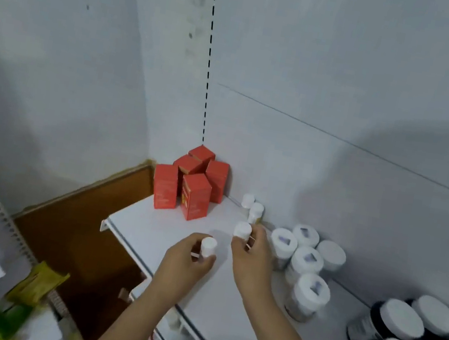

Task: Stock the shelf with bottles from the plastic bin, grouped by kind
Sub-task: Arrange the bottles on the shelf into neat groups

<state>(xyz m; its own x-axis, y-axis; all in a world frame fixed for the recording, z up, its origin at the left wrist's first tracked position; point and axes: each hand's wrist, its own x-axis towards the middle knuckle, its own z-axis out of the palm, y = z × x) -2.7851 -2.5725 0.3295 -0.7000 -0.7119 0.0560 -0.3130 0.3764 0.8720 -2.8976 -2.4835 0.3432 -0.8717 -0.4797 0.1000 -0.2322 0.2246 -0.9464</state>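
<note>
White shelf (166,219), grey back panel. Left hand (185,265) fingers curled round small white-capped bottle (208,246); right hand (253,255) grips another (242,230), both low over shelf. Beyond: two matching bottles (252,207) already placed; bin unseen, remainder unknown.

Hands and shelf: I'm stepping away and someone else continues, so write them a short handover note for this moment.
Left hand: grips a small white-capped bottle above the shelf.
Right hand: grips another small bottle, close to the two small bottles standing by the back wall.
Done: red boxes in the corner, mid-size white-lidded jars and dark jars grouped further right.
Left: set both held bottles with the small ones. The bin is not in view, so the remaining stock is unknown.
</note>
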